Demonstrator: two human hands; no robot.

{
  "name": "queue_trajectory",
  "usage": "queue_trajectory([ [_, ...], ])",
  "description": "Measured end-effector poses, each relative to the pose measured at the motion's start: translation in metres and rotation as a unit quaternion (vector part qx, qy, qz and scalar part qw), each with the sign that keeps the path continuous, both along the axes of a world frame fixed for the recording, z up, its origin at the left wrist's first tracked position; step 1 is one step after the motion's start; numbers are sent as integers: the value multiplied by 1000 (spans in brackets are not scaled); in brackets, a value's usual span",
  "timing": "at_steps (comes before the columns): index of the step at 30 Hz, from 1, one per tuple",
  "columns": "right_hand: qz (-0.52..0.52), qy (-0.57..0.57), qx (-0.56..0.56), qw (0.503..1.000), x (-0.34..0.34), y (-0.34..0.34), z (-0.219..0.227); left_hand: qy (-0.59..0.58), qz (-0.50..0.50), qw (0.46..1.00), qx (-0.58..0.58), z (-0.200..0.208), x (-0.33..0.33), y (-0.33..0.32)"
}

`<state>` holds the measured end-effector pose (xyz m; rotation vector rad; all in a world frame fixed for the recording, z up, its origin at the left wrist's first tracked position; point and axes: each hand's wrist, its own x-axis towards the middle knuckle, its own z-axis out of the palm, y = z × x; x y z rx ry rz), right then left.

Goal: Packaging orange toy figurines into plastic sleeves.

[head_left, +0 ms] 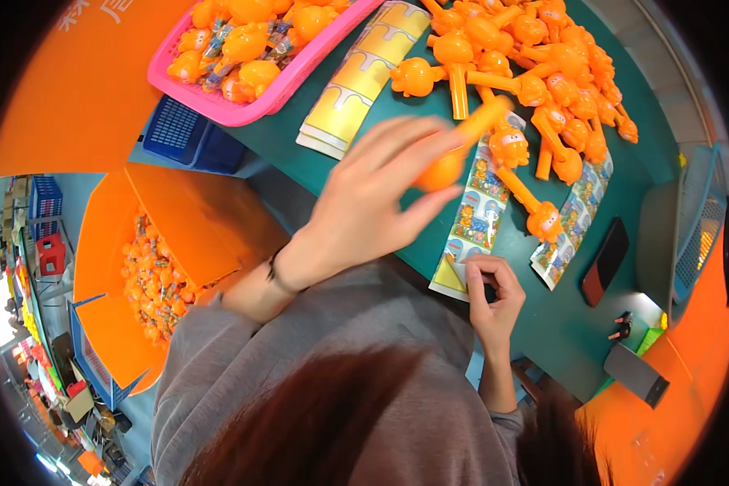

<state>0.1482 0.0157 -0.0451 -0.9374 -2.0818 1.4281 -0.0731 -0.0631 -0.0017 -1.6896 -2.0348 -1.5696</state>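
Observation:
My left hand [368, 190], slightly blurred, is closed around an orange plastic character-head toy [444, 172] with a stick handle, held above the table. The handle points up and to the right. Below it lies a colourful sticker strip [476, 217] printed with cartoon pictures and ending in a yellow part. At that near end my right hand [498, 301] pinches a small pale sticker piece [459, 271] between thumb and fingers. Just right of the strip rests another orange toy [544, 220]. A second cartoon strip [577, 212] lies farther right.
A heap of orange toys [535, 49] covers the far table. Yellow sheets [352, 89] lie beside a pink basket [255, 112] of toys. At left stands an orange-lined bin [105, 251] with wrapped toys. A phone [606, 261] and grey device [636, 374] lie at right.

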Motion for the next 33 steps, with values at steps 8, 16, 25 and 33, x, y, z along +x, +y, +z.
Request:
queue_trajectory([
  [8,-47,28,-42,998,7,2,-8,-188,-176,957,-137,12,29,31],
  [16,-122,123,-112,978,13,15,0,-159,-226,926,-256,-27,66,-18],
  [25,-14,87,531,843,23,9,10,-645,-190,721,-166,-16,85,-23],
  [33,22,62,646,761,31,24,25,-711,-148,680,-101,-18,88,-20],
])
